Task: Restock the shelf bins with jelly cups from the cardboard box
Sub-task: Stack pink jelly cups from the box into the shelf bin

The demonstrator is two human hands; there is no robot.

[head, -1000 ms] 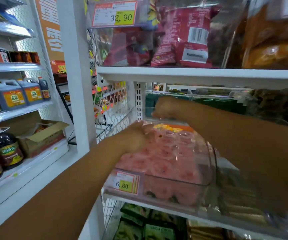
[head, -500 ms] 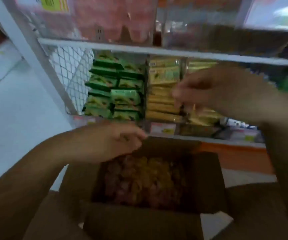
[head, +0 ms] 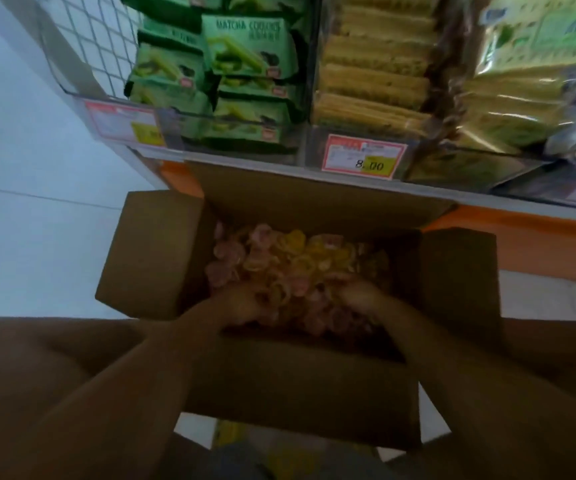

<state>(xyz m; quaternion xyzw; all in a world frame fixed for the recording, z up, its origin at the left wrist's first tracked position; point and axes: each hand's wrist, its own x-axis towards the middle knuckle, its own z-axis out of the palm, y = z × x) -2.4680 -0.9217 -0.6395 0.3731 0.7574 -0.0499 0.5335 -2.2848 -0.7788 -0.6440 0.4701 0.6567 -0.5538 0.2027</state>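
Jelly cups (head: 290,268), pink and yellow, lie heaped in the open cardboard box (head: 279,386) on the floor below the shelf. Nearest the camera, left hand (head: 245,306) and right hand (head: 355,296) are both sunk in the heap's near edge, fingers curled among cups; whether either grip has closed on any I cannot tell. The rest of the pile lies just beyond both hands. Farther off, green packets (head: 245,53) read "MATCHA COOKIES"; a price tag (head: 364,157) reads "8.00".
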